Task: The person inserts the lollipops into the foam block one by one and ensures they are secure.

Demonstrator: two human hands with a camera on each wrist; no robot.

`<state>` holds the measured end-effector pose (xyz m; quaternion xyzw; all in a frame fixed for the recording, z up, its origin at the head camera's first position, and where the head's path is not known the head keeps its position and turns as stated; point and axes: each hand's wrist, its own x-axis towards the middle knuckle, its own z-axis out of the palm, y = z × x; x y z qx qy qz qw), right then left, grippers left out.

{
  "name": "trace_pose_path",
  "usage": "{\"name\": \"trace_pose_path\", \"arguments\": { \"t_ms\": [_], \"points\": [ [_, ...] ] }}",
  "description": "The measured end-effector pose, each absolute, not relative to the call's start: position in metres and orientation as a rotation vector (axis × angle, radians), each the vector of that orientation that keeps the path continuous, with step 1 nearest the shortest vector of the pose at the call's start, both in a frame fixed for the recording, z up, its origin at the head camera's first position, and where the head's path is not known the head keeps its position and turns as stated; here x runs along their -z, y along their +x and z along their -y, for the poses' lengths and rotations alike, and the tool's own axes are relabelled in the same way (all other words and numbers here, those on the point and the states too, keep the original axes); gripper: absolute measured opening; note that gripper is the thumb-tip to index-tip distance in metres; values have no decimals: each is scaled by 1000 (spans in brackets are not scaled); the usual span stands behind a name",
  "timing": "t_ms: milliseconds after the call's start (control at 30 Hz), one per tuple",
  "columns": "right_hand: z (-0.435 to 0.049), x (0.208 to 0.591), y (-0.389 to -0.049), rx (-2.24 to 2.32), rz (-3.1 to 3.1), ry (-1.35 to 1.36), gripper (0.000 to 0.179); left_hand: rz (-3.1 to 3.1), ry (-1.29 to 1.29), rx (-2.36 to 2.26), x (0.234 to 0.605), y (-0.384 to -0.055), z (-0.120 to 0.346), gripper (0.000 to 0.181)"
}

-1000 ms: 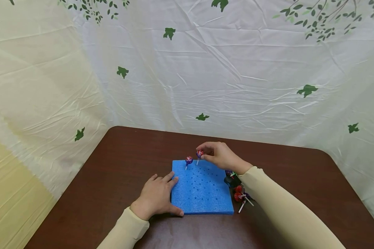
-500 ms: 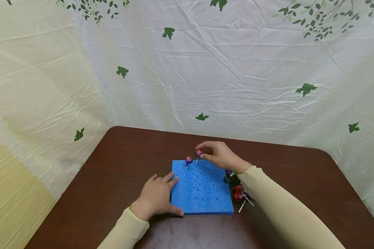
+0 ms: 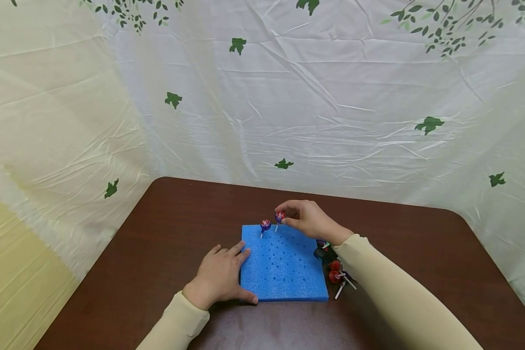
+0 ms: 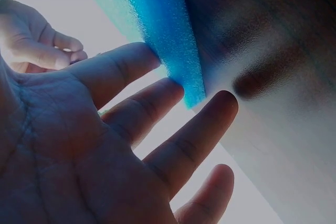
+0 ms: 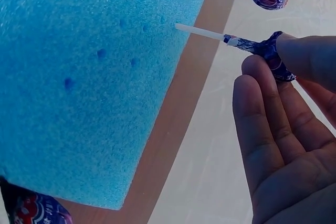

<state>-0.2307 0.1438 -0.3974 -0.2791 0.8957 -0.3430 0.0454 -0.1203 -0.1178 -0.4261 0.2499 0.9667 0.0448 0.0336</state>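
A blue foam board (image 3: 284, 287) with rows of small holes lies on the table. My right hand (image 3: 308, 218) pinches the wrapped head of a lollipop (image 3: 280, 216) between thumb and fingertips above the board's far edge. In the right wrist view the white stick of this lollipop (image 5: 270, 53) points at the board; its tip meets or nearly meets the foam. Another purple-and-red lollipop (image 3: 265, 225) stands upright in the board just to the left. My left hand (image 3: 220, 277) rests at the board's left edge, fingers spread and straight, index finger and thumb touching it.
Right of the board lie several loose lollipops, among them red ones (image 3: 334, 277), partly hidden by the right sleeve (image 3: 389, 282). A dark object (image 3: 325, 253) sits beside them. The brown table (image 3: 179, 218) ends at a white leaf-printed curtain (image 3: 332, 121).
The right hand and its lollipop shift only very slightly over the same part of the board. The left hand and the board stay put.
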Motion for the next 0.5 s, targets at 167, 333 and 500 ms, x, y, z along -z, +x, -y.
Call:
{"name": "trace_pose_path", "arguments": {
  "t_ms": [167,333,500],
  "points": [
    [-143,400,-232,1040,-2732,-861,29,-2970,766,-148,426,-120,118,113],
    [-143,404,-233,1021,-2723,-868,29,-2971,765,-146,427,-121,118,113],
    [-142,404,-234,1025,-2716,-900,29,-2976,765,-137,429,-122,118,114]
  ]
}}
